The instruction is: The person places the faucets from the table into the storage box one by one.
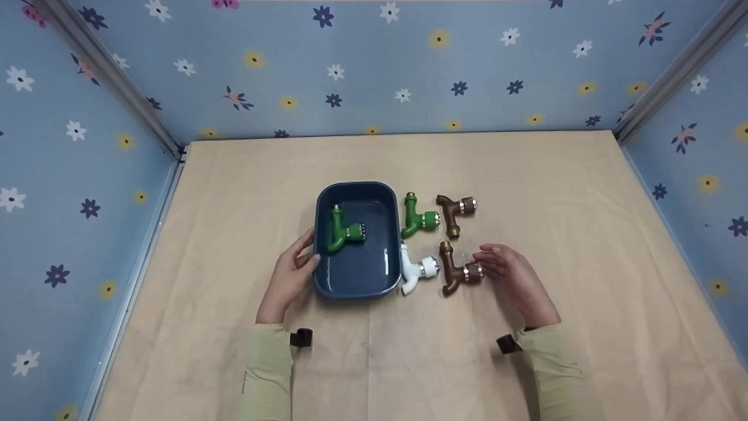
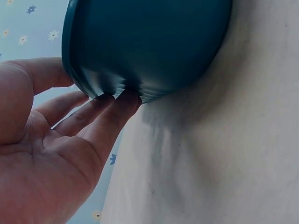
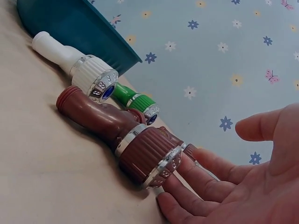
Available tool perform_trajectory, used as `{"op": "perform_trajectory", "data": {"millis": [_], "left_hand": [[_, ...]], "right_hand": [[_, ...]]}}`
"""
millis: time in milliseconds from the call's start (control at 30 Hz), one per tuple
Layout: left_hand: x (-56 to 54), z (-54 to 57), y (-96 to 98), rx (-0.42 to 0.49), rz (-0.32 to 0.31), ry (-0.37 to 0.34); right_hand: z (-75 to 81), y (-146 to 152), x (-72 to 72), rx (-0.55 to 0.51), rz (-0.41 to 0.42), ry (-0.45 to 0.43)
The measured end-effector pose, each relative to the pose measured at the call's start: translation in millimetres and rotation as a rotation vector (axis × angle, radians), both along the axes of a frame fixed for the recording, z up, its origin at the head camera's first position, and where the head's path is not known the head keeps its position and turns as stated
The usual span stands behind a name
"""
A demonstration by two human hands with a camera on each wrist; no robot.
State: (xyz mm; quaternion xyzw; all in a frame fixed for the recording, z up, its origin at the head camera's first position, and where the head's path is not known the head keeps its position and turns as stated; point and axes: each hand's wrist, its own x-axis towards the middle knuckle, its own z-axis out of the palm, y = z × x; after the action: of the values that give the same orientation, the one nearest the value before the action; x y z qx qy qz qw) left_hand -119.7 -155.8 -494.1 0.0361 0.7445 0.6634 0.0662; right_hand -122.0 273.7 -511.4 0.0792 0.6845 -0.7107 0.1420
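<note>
A dark blue rectangular basin stands on the table with a green faucet lying inside. My left hand holds the basin's left side, thumb at the rim and fingertips against the outer wall. To the basin's right lie a second green faucet, a white faucet and two brown faucets, one farther back and one nearer. My right hand, its fingers extended, is at the nearer brown faucet's ribbed knob; the fingertips appear to touch it.
A beige cloth covers the table. Blue flowered panels stand along the back and both sides, with metal posts at the corners. Each wrist wears a small black camera.
</note>
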Motion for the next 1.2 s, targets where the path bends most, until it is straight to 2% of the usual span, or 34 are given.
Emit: {"op": "perform_trajectory", "data": {"millis": [233, 467, 733, 1000, 1200], "left_hand": [[0.8, -2.3, -1.3, 0.023, 0.001, -0.013], [-6.9, -30.4, -4.5, 0.006, 0.037, 0.015], [-7.0, -31.0, -4.1, 0.013, 0.040, -0.001], [-7.1, -31.4, -4.9, 0.010, 0.032, -0.009], [-7.3, -30.1, -3.7, 0.002, 0.041, -0.003]], "right_hand": [[-0.3, 0.0, 1.7, -0.018, 0.032, -0.004], [-1.3, -0.6, 6.2, -0.030, 0.058, 0.002], [-5.6, -0.4, 7.6, -0.013, 0.085, 0.014], [-10.8, 2.6, 8.7, 0.174, 0.141, 0.053], [-13.8, 2.4, 8.2, 0.201, 0.162, 0.106]]}}
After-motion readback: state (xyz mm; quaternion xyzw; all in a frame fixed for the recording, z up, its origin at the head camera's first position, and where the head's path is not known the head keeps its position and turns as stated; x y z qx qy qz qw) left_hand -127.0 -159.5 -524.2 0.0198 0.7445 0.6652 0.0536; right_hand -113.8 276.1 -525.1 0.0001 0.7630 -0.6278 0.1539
